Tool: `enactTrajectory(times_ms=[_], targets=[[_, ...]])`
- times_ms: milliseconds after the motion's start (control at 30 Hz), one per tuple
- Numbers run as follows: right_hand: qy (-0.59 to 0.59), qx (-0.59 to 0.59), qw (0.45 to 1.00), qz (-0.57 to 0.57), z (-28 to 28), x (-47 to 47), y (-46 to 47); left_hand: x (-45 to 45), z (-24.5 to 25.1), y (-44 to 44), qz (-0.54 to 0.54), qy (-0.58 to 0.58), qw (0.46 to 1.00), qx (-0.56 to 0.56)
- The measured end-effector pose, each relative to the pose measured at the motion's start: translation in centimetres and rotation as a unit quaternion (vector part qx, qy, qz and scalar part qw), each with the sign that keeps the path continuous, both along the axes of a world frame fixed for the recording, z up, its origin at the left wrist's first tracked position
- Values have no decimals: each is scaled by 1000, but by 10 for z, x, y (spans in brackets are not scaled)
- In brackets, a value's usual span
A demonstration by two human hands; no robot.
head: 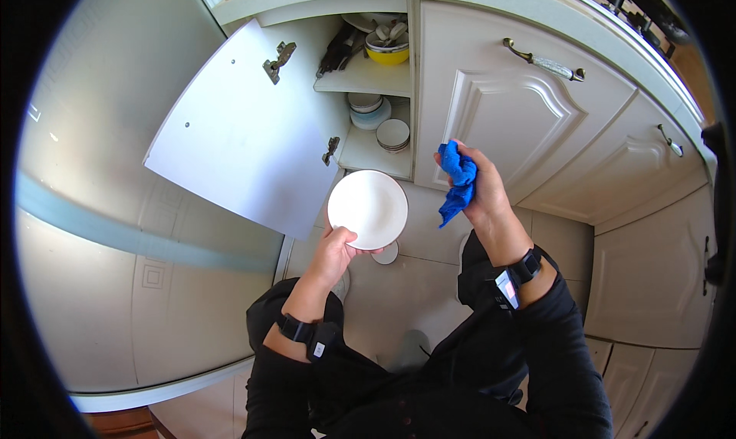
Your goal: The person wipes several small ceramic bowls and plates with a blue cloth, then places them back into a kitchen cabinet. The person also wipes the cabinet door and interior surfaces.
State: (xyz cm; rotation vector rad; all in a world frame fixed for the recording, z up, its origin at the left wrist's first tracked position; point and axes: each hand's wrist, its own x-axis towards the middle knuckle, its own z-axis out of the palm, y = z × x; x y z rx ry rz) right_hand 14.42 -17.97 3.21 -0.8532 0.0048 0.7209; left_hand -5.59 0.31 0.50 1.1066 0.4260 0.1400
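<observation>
My left hand [334, 254] grips the rim of a round white dish [368, 209], thumb on top and fingers beneath. The dish's inside faces up at me. A crumpled blue cloth [458, 177] is bunched in my right hand [486, 189], apart from the dish and to its right. Partly covered by the dish, a smaller white round piece [385, 253] is lower down, near the floor. Ahead is an open cabinet. Its lower shelf [368, 151] carries a stack of small white bowls [393, 134] and, behind, further stacked dishes [368, 111].
The cabinet door [236, 128] swings out to the left beside a frosted glass panel [144, 209]. On the upper shelf [365, 82] sit a yellow bowl [388, 53] holding utensils and dark-handled utensils [339, 51]. Closed cabinet doors [517, 105] line the right. Tiled floor [402, 301] lies below.
</observation>
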Motion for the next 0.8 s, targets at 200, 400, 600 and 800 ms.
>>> enactTrajectory(times_ms=[200, 400, 600, 800], targets=[[21, 11, 999, -25, -3, 9, -34, 7, 1, -7, 15, -52, 998, 19], [33, 38, 998, -36, 3, 8, -43, 18, 9, -15, -31, -58, 998, 11], [56, 38, 997, -48, 8, 6, -43, 30, -4, -21, 3, -49, 998, -33], [43, 21, 998, -40, 8, 4, -53, 70, -57, 38, 122, 38, 976, -179]])
